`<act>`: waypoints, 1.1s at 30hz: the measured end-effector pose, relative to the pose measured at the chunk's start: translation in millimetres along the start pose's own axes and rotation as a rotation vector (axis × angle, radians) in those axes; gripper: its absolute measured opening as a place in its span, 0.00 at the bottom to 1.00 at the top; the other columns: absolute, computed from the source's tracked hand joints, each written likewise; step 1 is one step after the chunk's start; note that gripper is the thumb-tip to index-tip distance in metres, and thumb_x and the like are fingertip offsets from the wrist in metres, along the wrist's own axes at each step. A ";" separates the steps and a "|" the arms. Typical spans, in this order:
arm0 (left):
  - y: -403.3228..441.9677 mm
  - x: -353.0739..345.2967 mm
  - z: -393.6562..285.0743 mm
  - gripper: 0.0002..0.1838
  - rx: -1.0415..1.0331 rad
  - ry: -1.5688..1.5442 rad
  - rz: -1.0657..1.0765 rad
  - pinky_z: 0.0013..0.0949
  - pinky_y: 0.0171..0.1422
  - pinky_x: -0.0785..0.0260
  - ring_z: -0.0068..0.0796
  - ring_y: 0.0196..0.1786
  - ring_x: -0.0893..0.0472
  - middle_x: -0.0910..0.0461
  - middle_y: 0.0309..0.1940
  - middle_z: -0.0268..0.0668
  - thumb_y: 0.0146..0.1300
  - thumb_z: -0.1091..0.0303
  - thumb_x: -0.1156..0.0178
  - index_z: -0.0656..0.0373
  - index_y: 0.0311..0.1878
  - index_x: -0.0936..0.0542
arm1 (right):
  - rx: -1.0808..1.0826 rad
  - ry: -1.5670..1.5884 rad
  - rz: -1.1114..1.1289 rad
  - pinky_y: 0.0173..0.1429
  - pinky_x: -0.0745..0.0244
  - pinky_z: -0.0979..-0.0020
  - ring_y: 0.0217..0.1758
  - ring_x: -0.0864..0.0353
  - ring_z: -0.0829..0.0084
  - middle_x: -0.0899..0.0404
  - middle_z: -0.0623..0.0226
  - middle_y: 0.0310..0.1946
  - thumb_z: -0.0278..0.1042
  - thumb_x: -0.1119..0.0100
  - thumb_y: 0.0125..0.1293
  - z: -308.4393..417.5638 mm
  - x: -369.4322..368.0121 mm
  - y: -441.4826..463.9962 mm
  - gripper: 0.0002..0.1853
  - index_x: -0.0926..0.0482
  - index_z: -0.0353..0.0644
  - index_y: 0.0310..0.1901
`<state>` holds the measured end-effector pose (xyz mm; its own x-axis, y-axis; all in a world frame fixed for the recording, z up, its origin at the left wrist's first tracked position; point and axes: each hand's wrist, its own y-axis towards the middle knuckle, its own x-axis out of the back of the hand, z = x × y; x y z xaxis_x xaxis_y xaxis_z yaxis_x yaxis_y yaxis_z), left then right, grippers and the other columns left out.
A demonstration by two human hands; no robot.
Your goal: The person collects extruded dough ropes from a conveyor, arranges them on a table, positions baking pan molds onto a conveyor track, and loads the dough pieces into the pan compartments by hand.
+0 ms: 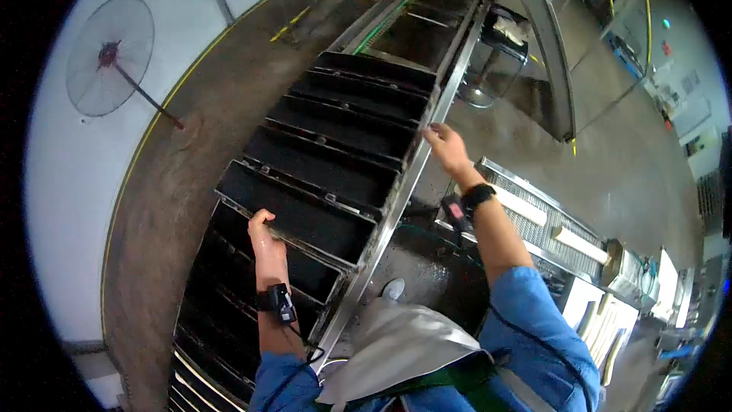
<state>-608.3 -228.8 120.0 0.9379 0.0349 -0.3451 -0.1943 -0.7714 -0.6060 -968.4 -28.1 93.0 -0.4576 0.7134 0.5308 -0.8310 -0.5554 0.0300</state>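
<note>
My left hand point(267, 240) is on the near edge of a long black tray point(305, 202), its thumb raised and its fingers hidden below the rim. Further up and to the right, my right hand point(446, 145) is at the metal side rail point(415, 164) of the frame, with fingers curled; whether they hold anything is too small to tell. Several black trays lie side by side across the frame, and the one at my left hand overlaps the tray nearer me.
A perforated metal rack point(553, 221) bearing pale rolls stands at the right. Beyond it are a metal container point(633, 271) and more pale rolls on a white board. A round stool point(479, 95) stands past the rail. A fan point(110, 53) is at the left wall.
</note>
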 end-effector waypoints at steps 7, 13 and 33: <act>2.7 -75.8 13.9 0.41 -0.129 0.085 0.212 0.41 0.67 0.41 0.41 0.63 0.34 0.37 0.63 0.43 0.46 0.72 0.35 0.61 0.66 0.40 | -0.398 -1.060 0.240 0.67 0.40 0.51 0.66 0.36 0.52 0.36 0.54 0.63 0.39 0.38 0.55 -108.9 73.6 -80.3 0.36 0.38 0.40 0.65; -38.8 -163.1 5.4 0.44 -0.586 0.324 0.550 0.40 0.77 0.64 0.41 0.77 0.54 0.54 0.74 0.53 0.55 0.68 0.39 0.62 0.73 0.49 | -0.149 -1.093 0.277 0.56 0.28 0.55 0.61 0.29 0.60 0.28 0.55 0.53 0.33 0.35 0.51 -112.2 69.4 -91.1 0.20 0.25 0.41 0.48; -215.8 -310.8 418.4 0.33 -0.848 1.658 1.779 0.44 0.65 0.38 0.52 0.60 0.29 0.30 0.59 0.55 0.53 0.71 0.39 0.61 0.65 0.34 | -1.335 -0.708 -0.717 0.67 0.43 0.40 0.65 0.39 0.46 0.34 0.44 0.57 0.44 0.38 0.56 -165.9 283.2 -572.8 0.24 0.27 0.40 0.51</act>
<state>-978.2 192.7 58.2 -0.3803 -0.4927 0.7827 -0.8836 0.4437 -0.1500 -674.4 563.0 85.6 0.0229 0.1174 0.9928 -0.6329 0.7704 -0.0765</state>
